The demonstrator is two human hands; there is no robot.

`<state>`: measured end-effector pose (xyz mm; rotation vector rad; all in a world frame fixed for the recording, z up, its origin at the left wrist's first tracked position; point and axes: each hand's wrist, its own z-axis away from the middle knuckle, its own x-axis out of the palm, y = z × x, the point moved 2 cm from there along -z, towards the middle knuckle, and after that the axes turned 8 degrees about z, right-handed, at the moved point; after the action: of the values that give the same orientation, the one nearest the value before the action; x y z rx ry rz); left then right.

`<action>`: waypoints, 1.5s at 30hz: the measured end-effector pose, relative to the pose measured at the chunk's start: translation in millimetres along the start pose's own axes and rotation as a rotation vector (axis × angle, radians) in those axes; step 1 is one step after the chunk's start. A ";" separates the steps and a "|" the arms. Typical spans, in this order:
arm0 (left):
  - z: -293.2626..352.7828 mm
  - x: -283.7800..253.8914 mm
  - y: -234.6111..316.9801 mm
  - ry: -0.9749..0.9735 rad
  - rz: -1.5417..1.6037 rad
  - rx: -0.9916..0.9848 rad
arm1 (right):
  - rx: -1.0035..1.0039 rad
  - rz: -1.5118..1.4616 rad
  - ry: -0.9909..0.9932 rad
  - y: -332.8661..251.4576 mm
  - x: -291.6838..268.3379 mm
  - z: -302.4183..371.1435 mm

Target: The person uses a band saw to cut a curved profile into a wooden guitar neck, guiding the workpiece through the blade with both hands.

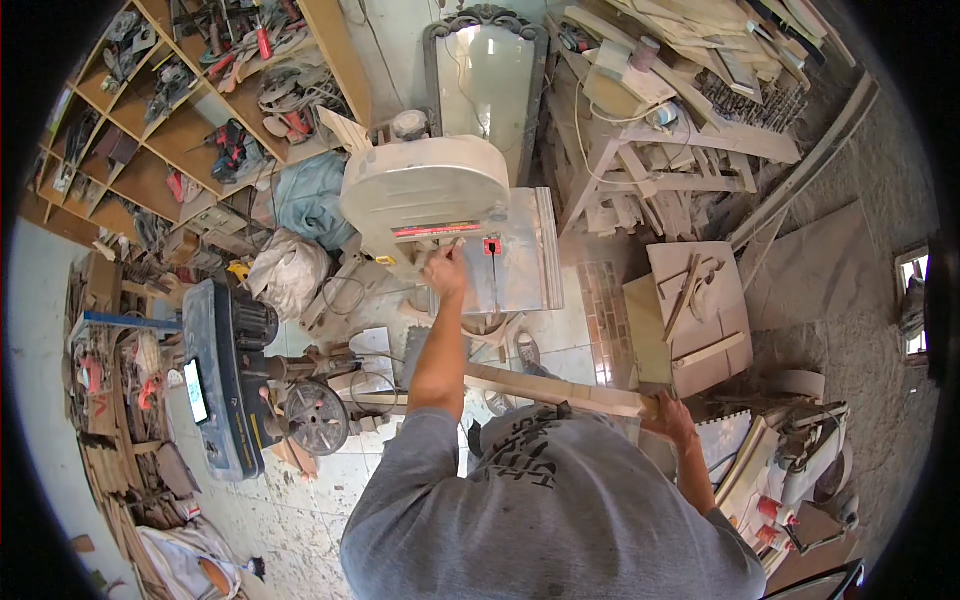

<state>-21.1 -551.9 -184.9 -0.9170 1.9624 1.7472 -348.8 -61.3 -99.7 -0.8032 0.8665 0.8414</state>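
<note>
In front of me stands a dusty band saw (425, 190) with a rounded upper housing and a flat metal table (525, 275). My left hand (445, 270) reaches up just under that housing, its fingers closed at the machine. What they pinch there is too small to make out. Low at my right side, my right hand (670, 418) is wrapped around the end of a long wooden board (560, 390). The board lies crosswise in front of my body, and its other end runs left beneath my left forearm. A small red-framed part (492, 246) shows beside my left hand.
Tool-filled shelves (150, 130) rise at the far left. Nearer on the left is a blue machine (225, 380) with a round plate (316, 418). A framed mirror (487, 90) leans behind the saw. Cardboard with wood pieces (710, 320) lies to the right, below a cluttered workbench (690, 130).
</note>
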 end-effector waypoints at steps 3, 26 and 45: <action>-7.3 -2.6 3.3 -0.002 -0.052 0.087 | 0.018 0.000 -0.002 7.7 10.5 -0.7; 50.2 -75.1 -22.3 -0.307 0.264 0.334 | 0.069 0.082 0.138 -35.3 -17.7 34.6; 318.0 -70.7 13.4 -1.374 -0.006 0.729 | 0.474 -0.047 0.219 3.0 -6.5 212.5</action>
<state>-27.5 -225.9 -184.2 0.4711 1.3231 0.9316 -287.9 119.8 -6.3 -0.4986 1.1813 0.4800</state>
